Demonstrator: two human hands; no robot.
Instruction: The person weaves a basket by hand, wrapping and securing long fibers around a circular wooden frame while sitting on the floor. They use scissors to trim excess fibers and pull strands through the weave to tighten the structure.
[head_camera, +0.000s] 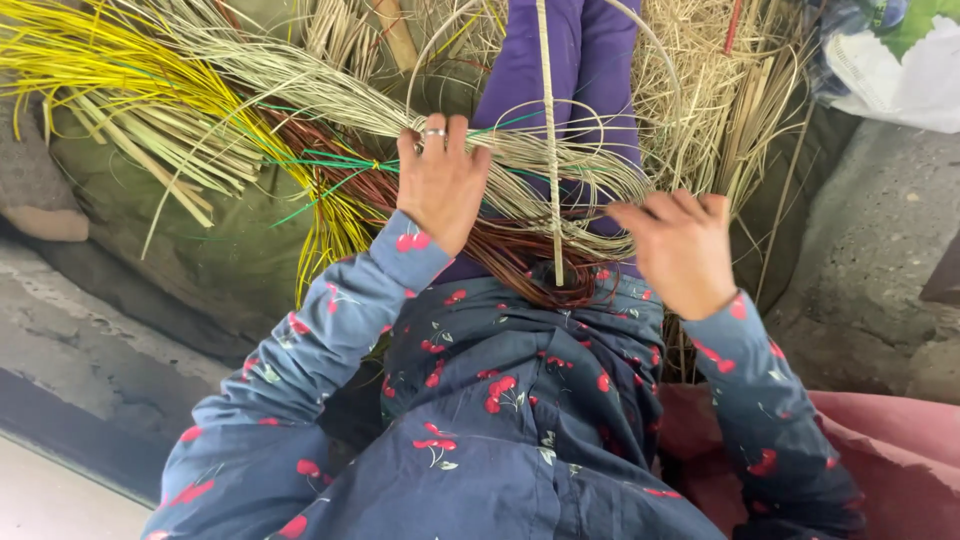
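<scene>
A person in a dark blue cherry-print garment works a bundle of pale, thin split-cane strips (520, 165) that sweeps across the lap. The left hand (440, 180), a ring on one finger, lies palm down on the bundle with fingers close together, pressing the strips that run from its 9 o'clock to its 3 o'clock. The right hand (680, 250), fingers loosely curled, touches the same strips at its 10 o'clock; whether it pinches any cannot be told. A single upright pale cane stick (548, 140) stands between the hands. Yellow-dyed strips (120, 70) fan out at the left hand's 10 o'clock, reddish-brown strips (520, 265) beneath the bundle.
</scene>
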